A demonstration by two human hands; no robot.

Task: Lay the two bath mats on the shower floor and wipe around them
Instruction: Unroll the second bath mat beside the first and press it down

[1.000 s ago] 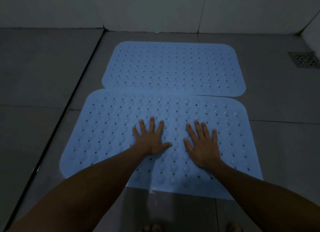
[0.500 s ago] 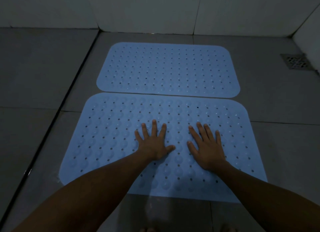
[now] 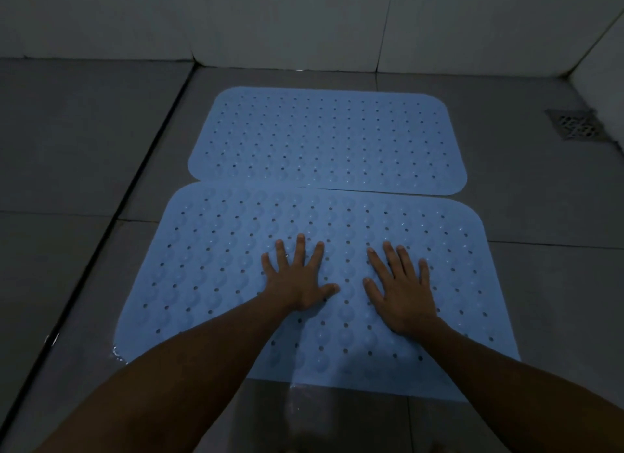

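Two light blue perforated bath mats lie flat on the grey tiled shower floor. The far mat [image 3: 327,142] sits close to the back wall. The near mat [image 3: 209,267] lies just in front of it, and their long edges meet or slightly overlap. My left hand [image 3: 297,277] presses flat on the middle of the near mat with fingers spread. My right hand [image 3: 401,287] lies flat beside it, fingers straight, a short gap between the thumbs. Neither hand holds anything.
A square metal floor drain [image 3: 574,124] sits at the far right by the wall. A dark channel [image 3: 111,229] runs along the floor left of the mats. Water glistens at the near mat's front edge [image 3: 304,395]. White tiled walls [image 3: 304,23] close the back.
The view has shifted slightly, and both hands stay pressed flat on the near mat in about the same spot. The near mat's far edge now sits closer against the far mat.
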